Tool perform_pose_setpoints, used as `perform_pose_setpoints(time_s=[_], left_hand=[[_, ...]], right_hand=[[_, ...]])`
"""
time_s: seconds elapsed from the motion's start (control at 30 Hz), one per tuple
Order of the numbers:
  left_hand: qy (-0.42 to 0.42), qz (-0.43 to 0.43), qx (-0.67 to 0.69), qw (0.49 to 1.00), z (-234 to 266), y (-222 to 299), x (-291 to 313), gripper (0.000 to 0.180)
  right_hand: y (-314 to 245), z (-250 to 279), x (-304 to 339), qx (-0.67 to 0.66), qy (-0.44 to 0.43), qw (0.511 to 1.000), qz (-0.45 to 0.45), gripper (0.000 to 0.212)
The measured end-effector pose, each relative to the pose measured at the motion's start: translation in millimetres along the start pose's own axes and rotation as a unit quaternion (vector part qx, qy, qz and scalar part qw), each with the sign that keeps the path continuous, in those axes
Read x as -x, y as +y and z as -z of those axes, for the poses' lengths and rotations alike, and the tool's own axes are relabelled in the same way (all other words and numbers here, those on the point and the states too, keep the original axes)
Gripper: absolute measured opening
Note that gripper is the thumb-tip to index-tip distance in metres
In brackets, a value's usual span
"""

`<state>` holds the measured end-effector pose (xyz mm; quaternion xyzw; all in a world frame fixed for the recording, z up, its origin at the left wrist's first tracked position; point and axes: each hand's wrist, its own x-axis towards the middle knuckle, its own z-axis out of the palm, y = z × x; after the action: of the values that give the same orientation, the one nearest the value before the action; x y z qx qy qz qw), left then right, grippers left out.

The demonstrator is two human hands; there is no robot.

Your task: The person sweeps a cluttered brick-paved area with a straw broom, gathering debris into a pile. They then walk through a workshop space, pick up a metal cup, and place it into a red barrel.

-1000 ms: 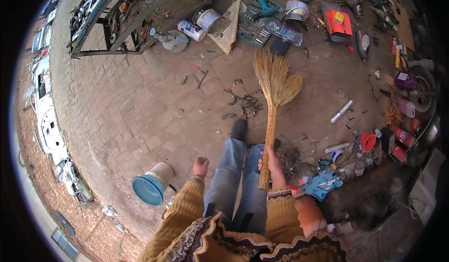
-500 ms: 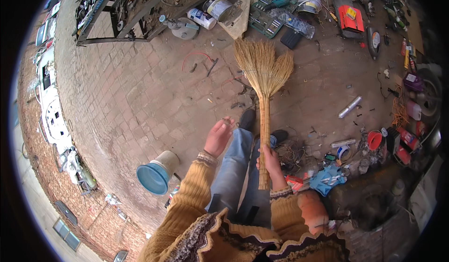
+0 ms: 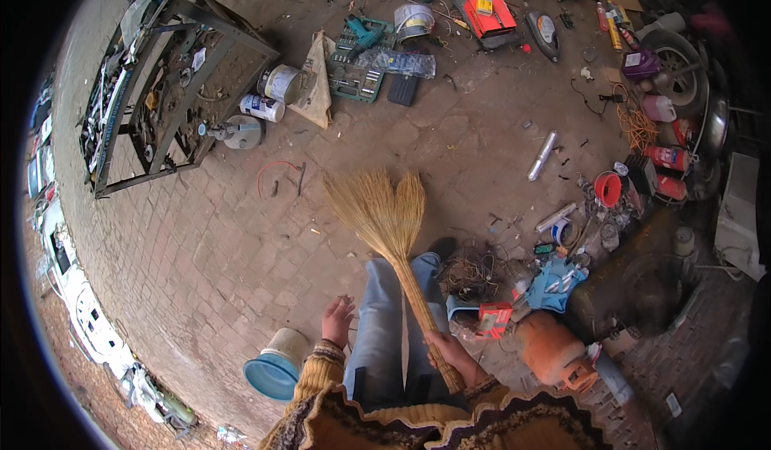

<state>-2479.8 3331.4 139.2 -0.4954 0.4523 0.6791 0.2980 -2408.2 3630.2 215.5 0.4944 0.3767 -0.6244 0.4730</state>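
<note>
My right hand [image 3: 454, 354] is wrapped round the lower handle of a straw broom [image 3: 408, 277]. The broom slants up and left across my jeans, its fanned bristles pointing away from me over the brick floor. To the left of my knees is my left hand [image 3: 338, 321], its fingers loosely curled and apart. I make out nothing held in it, though the fingertips are small and dark. Just below and left of that hand stand a whitish bucket [image 3: 287, 344] and a blue basin [image 3: 271, 376] tilted against it.
A metal frame [image 3: 201, 73] full of scrap stands far left. Near it are paint tubs [image 3: 281, 85], a green tool case [image 3: 356, 81] and a drill [image 3: 365, 34]. At right lie a silver tube [image 3: 542, 156], a red funnel [image 3: 608, 189], tangled wires [image 3: 474, 275] and an orange gas cylinder [image 3: 554, 350].
My view has shifted, bringing the metal frame and gas cylinder further in. The broom now leans left instead of standing nearly straight, still in my right hand. My left hand sits lower in view.
</note>
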Motion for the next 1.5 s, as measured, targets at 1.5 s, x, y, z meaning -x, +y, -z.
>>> perform_pose_setpoints(time_s=[1.5], left_hand=[[-0.041, -0.004, -0.168, 0.985, -84, -65, 58, 0.025]], right_hand=[[-47, 77, -116, -0.1, 0.098, 0.971, 0.192, 0.034]])
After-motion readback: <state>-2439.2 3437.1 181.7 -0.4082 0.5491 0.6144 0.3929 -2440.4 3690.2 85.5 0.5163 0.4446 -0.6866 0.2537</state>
